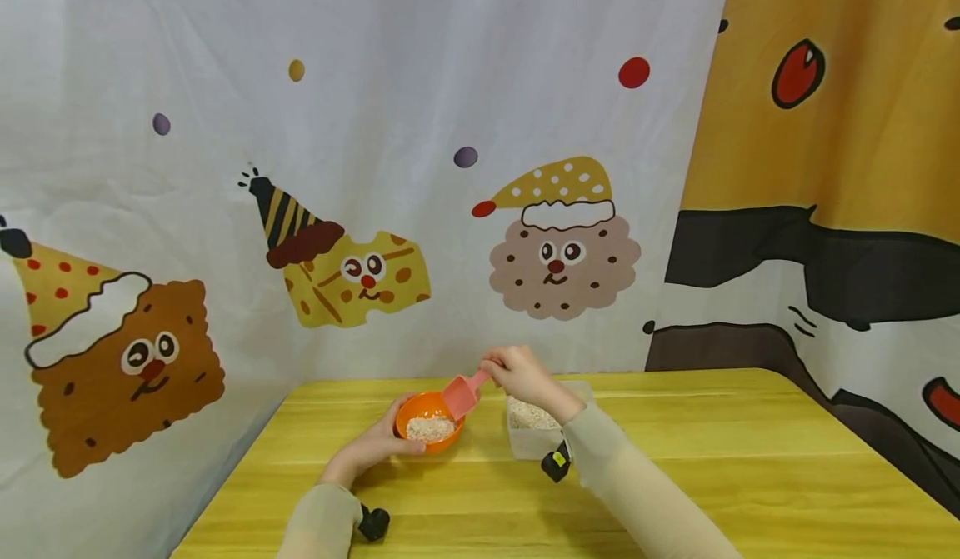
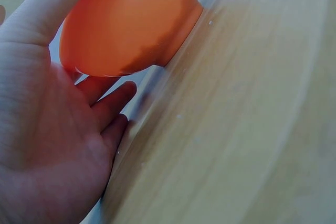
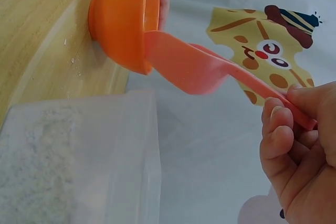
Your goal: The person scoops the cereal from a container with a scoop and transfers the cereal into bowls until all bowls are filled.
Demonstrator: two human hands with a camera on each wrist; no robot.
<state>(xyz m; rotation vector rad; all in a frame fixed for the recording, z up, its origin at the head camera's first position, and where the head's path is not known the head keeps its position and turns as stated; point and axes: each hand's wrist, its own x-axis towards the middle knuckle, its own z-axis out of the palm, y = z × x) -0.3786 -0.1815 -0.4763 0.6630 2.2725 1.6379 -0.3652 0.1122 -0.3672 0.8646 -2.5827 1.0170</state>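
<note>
An orange bowl stands on the table with pale flakes, like oats, inside. My left hand holds the bowl from its left side; in the left wrist view its thumb lies along the bowl and the other fingers are partly hidden behind. Pinched by its handle in my right hand is a pink scoop, tilted down over the bowl's right rim. In the right wrist view the scoop's front reaches the rim of the bowl; whether flakes remain in it is hidden.
A translucent plastic box with more flakes stands right of the bowl, partly under my right forearm. Small crumbs lie on the wooden table. Behind its far edge hangs a white curtain with cartoon prints.
</note>
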